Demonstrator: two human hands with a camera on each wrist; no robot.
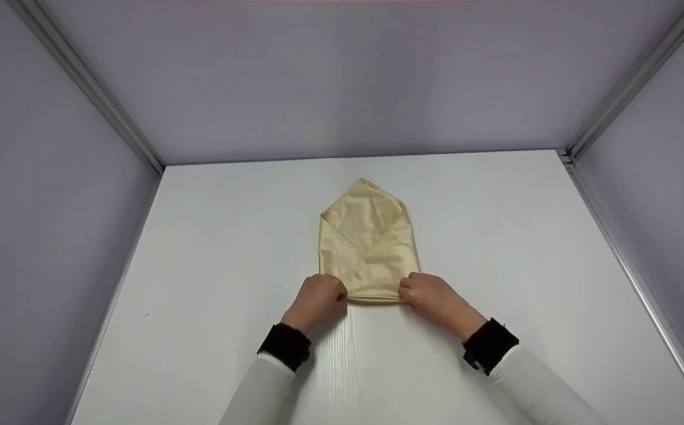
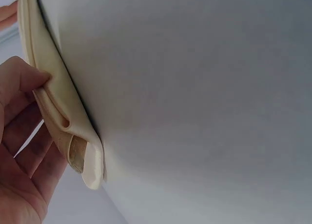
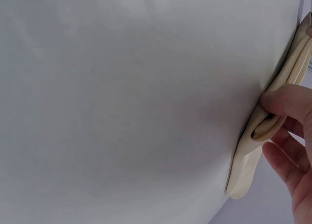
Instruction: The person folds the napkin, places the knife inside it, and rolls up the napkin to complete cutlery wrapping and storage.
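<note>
Cream cloth: a folded napkin (image 1: 368, 245) lies flat at the middle of the white table (image 1: 200, 330), its point aimed at the back wall (image 1: 342, 82), its rolled near edge toward the person.
Left fingers: left hand (image 1: 317, 300) curls round the near left corner; the wrist view shows the thumb (image 2: 22, 77) pressing the rolled layers (image 2: 63, 121).
Right fingers: right hand (image 1: 430, 295) pinches the near right corner the same way, thumb (image 3: 287, 99) on top of the roll (image 3: 258, 131).
Sleeves: white, with black cuffs (image 1: 286, 345), reaching in from the near side of the table.
Risk, slippage: the fabric looks smooth and slick; a loosened pinch could let the roll spring open.
Risk, skew: if one hand travels ahead of the other, the roll would likely run crooked.
Risk, upper folds: the diagonal flaps near the point lie unpinned; a tug from the near edge may drag them apart.
</note>
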